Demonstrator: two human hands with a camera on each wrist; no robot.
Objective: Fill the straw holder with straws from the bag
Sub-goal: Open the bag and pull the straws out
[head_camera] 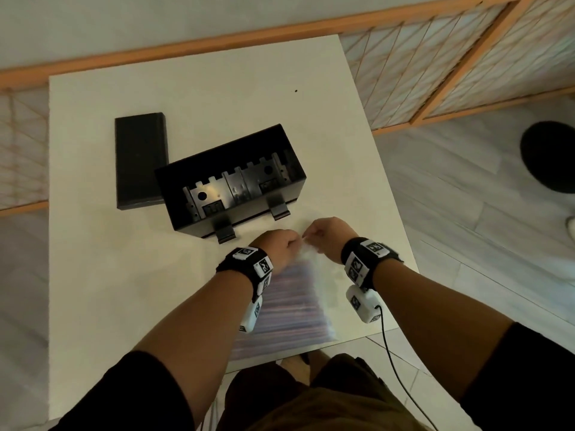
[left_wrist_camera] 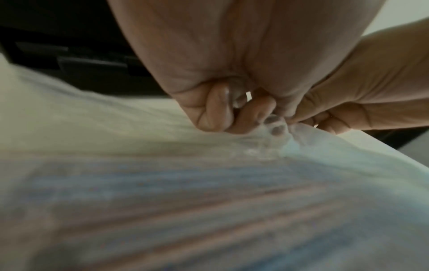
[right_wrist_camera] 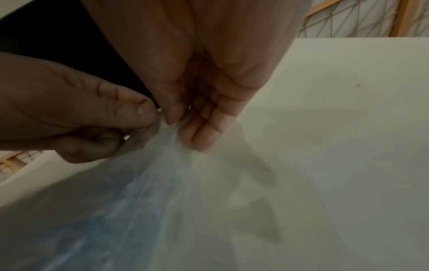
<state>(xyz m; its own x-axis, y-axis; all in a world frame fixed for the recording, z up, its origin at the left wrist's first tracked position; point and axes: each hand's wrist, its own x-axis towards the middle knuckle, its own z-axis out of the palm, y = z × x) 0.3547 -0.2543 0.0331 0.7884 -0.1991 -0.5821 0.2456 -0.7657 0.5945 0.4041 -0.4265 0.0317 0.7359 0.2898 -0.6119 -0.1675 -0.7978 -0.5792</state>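
Note:
A clear plastic bag (head_camera: 291, 301) full of blue and red striped straws lies on the white table (head_camera: 130, 306) near its front edge. Both hands pinch the bag's top edge, close together. My left hand (head_camera: 281, 245) grips the film with curled fingers (left_wrist_camera: 218, 110). My right hand (head_camera: 323, 233) pinches it between thumb and fingers (right_wrist_camera: 202, 132). The bag (left_wrist_camera: 209, 201) shows blurred in the left wrist view, and the bag (right_wrist_camera: 144, 192) stretches taut in the right wrist view. The black straw holder (head_camera: 230, 185) stands open just beyond the hands, with no straws showing inside.
The holder's black lid (head_camera: 140, 160) lies flat to its left. A wooden lattice screen (head_camera: 451, 66) runs along the far and right sides. A cable (head_camera: 395, 362) hangs from the right wrist. The table's right edge is close to the right arm.

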